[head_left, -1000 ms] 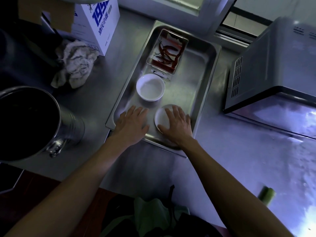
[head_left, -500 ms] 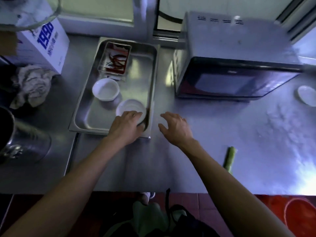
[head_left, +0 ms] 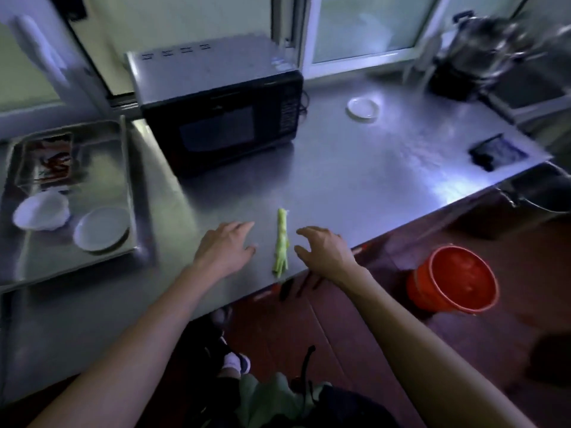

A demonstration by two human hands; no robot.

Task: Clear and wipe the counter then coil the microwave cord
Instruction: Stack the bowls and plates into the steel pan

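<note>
**Green stalk lying between two open hands at the table's front edge**

Head view: A steel table point(head_left: 355, 168) is seen from above, dimly lit. A pale green vegetable stalk point(head_left: 281, 242) lies on it close to the front edge, running roughly away from the viewer, its frayed end nearest the edge. The left hand point(head_left: 224, 247) is held just to the left of the stalk, palm down, fingers spread and empty; whether it rests on the table cannot be told. The right hand point(head_left: 324, 247) is held just to the right of the stalk, fingers loosely curled and apart, gripping nothing. Neither hand touches the stalk; it lies in the gap between them.

Behind the hands a black-fronted microwave point(head_left: 216, 112) stands on the table against the window sill, and a dark cord point(head_left: 304, 101) is glimpsed at its right rear corner. A small white saucer point(head_left: 363, 108) is set well to the right of the microwave. A dark, flat object point(head_left: 497, 152) lies near the table's far right corner; what it is cannot be told. To the left, a steel tray point(head_left: 128, 168) holds a white bowl point(head_left: 40, 213), a white dish point(head_left: 100, 228) and a clear box with red contents point(head_left: 51, 159). An orange bucket point(head_left: 452, 281) stands on the floor to the right, below the table.
</note>
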